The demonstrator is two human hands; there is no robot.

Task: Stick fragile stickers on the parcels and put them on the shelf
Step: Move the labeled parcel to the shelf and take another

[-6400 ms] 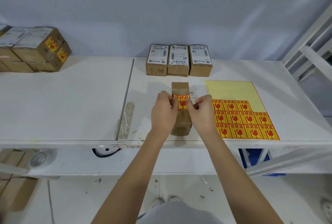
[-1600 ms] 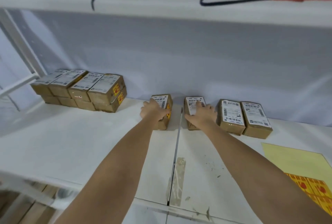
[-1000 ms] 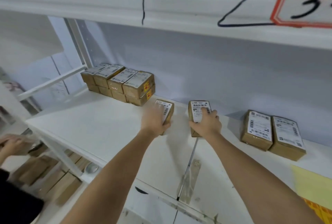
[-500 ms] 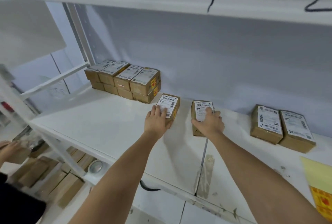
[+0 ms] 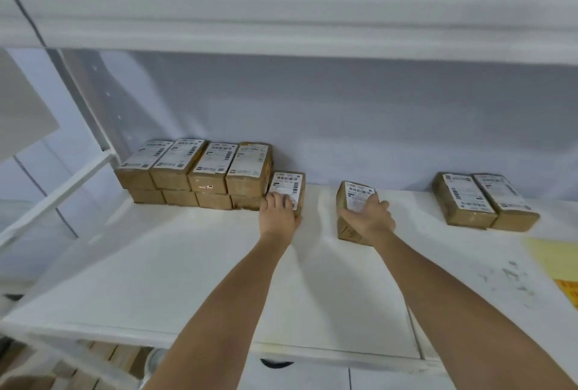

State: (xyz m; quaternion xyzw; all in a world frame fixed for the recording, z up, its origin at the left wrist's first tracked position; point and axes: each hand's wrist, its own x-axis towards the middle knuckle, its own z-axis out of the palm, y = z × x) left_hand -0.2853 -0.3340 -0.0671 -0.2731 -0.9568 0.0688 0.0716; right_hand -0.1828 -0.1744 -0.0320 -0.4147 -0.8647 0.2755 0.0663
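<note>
1. The left hand (image 5: 279,215) lies over the near end of a small brown cardboard parcel with a white shipping label (image 5: 289,188), fingers curled on its top and side, holding it against the stack on its left.
2. The right hand (image 5: 369,219) grasps a second brown labelled cardboard parcel (image 5: 353,202), which sits tilted on the white shelf board (image 5: 175,267), well apart from the first.
3. Left of both, a two-layer stack of brown labelled parcels (image 5: 200,170) stands against the far wall.
4. Far right, two more brown labelled parcels (image 5: 481,200) lie side by side, touching.
5. At the right edge, a yellow sticker sheet (image 5: 556,261) shows partly.
</note>
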